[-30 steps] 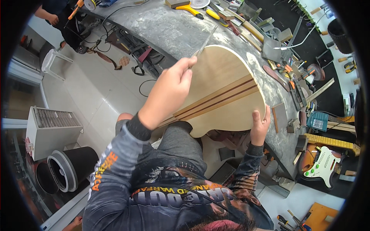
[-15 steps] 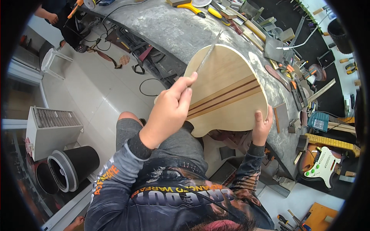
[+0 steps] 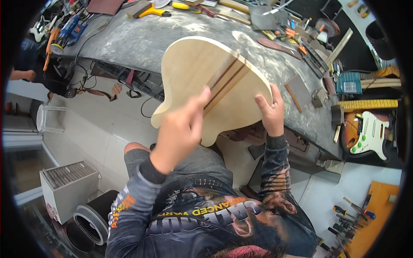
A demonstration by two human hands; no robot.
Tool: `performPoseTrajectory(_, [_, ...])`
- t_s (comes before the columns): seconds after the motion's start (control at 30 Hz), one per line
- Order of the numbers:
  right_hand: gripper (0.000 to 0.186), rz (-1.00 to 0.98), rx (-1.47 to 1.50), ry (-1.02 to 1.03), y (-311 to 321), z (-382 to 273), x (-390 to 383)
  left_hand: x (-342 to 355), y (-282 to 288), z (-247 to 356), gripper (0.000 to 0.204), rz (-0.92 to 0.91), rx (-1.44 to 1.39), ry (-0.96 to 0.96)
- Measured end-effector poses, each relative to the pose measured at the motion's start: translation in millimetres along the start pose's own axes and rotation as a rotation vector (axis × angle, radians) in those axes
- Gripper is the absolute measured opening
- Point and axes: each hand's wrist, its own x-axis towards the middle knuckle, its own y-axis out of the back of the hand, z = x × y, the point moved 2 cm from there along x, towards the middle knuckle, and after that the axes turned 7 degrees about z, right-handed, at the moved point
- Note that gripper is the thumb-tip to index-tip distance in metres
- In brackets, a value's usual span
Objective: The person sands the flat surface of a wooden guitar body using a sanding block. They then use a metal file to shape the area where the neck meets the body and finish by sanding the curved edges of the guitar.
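Shaping a guitar body by hand at a workbench. The workbench (image 3: 129, 43), dusty and grey, curves across the upper half of the view. The pale wooden guitar body (image 3: 189, 69) stands tilted between the person's lap and the bench, its flat face toward the camera, its upper part overlapping the bench top in view; whether it touches the bench cannot be told. A striped centre band (image 3: 228, 86) crosses its face. The left hand (image 3: 180, 131), blurred, is clenched, apparently around a thin file (image 3: 223, 71), seen only as a grey streak near the band. The right hand (image 3: 273, 112) grasps the right-hand edge, thumb on the face, the other fingers mostly hidden behind.

The step in hand is judged to be filing, probably along the rim; contact cannot be confirmed. A further stroke would call for a firm right-hand grip and a controlled file angle.

Compared with half a second ago, the view has turned and the body appears farther left, one horn now clear of the left hand. The file, then sharp across the upper left edge, now lies near the band; the right hand keeps its edge hold.
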Motion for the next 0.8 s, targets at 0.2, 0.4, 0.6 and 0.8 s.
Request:
performPoseTrajectory(0.2, [0.048,-0.004,0.043,-0.011,1.7,-2.3,0.9,6.4,-2.2,19.4,0.048,-0.023,-0.073,0.134])
performPoseTrajectory(0.4, [0.049,-0.019,0.056,-0.02,2.0,-5.9,-0.4,6.9,14.4,7.2,0.041,-0.037,-0.147,0.221])
performPoseTrajectory(0.6, [0.05,-0.033,0.094,-0.055,-0.1,-1.5,-0.9,-1.1,3.0,-0.4,0.037,0.031,-0.29,0.321])
performPoseTrajectory(0.8, [0.051,-0.045,0.071,-0.042,1.8,-1.4,-1.2,16.5,0.3,-16.4,0.039,0.142,-0.484,0.346])
